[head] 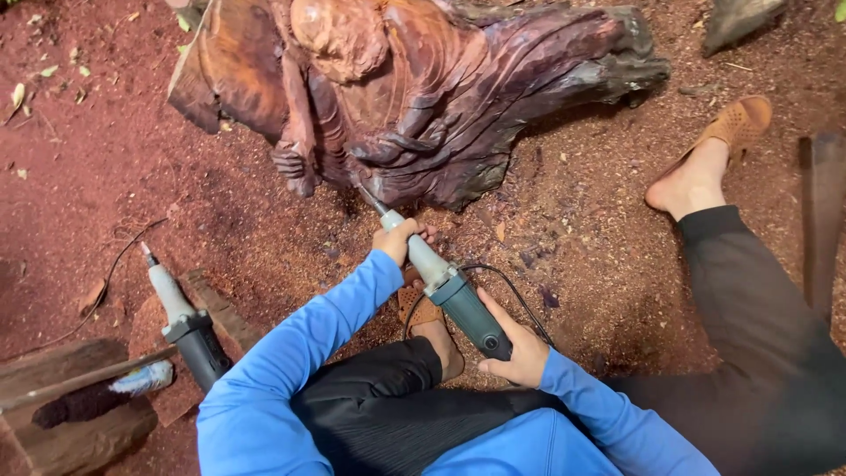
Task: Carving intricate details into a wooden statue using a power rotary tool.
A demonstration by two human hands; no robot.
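The right hand is clenched round the dark green rear body of a die grinder, nearest the person, and the left hand grasps its grey neck farther forward, toward the wooden carving. The grinder's thin bit touches the lower edge of the carving, in a fold beside the carved hand. To work this well, I judge that the left hand should steer close to the bit with light pressure while the right only steadies, so the bit does not skip across the folds. The cord loops just behind the grinder, near the right hand, and could snag. Left of the grinder, a second grinder lies on the sawdust-covered ground. Right of the carving, open ground gives room, bounded by the sandalled foot.
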